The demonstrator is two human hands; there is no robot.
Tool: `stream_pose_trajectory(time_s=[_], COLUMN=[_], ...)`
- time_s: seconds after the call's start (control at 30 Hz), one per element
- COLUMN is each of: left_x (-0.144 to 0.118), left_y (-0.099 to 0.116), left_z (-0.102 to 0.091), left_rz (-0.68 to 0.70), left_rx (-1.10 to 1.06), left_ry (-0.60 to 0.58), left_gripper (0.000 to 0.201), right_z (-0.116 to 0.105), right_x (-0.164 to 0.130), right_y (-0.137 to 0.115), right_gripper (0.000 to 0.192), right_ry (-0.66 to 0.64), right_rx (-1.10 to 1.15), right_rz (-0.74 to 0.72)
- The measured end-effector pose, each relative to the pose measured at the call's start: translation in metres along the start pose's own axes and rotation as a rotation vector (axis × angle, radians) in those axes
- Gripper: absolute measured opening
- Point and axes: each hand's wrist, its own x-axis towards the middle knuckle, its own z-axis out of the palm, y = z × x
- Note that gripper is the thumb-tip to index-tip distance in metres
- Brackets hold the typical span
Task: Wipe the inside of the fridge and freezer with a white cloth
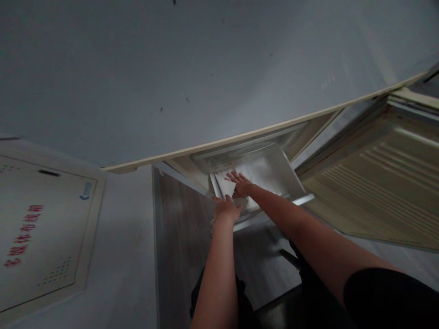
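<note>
A clear-sided drawer [291, 176] is pulled out from a low refrigerator compartment [298, 141]. My right hand [241, 186] reaches inside it, palm down with the fingers spread over the pale surface at its left part. Whether that surface is the drawer's bottom or a sheet lying on it, I cannot tell. At the drawer's front left corner is my left hand [226, 209], its fingers apart and its thumb pointing right. It seems to touch the drawer's edge, and no object shows in it.
The refrigerator door [384, 178], cream and ribbed inside, stands open on the right. A large grey-blue panel [206, 82] fills the upper view. On the left wall is a white box cover [44, 228] with red characters. Grey wood-look floor [181, 246] lies below.
</note>
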Motion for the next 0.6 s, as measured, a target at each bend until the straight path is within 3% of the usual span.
stream_pose_trajectory(time_s=[0.1,0.2,0.27,0.37,0.47,0.6], left_x=[0.001,0.002,0.001,0.000,-0.002,-0.003], left_y=[-0.001,-0.003,-0.003,-0.002,0.002,0.007], left_z=[0.000,0.000,-0.001,-0.001,-0.002,-0.002], left_rz=[-0.014,-0.003,0.007,0.002,-0.013,-0.038], left_rx=[-0.001,0.009,0.010,0.010,0.017,0.007], left_ry=[-0.025,-0.031,-0.029,-0.027,-0.023,-0.010], left_gripper=[0.085,0.085,0.084,0.084,0.084,0.087], right_z=[0.000,0.007,0.012,0.018,0.016,0.005], right_x=[-0.029,-0.059,-0.075,-0.084,-0.075,-0.045], right_y=[0.057,0.097,0.107,0.100,0.072,0.017], right_gripper=[0.106,0.110,0.110,0.121,0.141,0.151], right_ry=[0.081,0.073,0.046,0.021,0.031,-0.056], right_rx=[0.082,0.111,0.109,0.101,0.090,0.063], right_rz=[0.222,0.476,0.548,0.594,0.640,0.482])
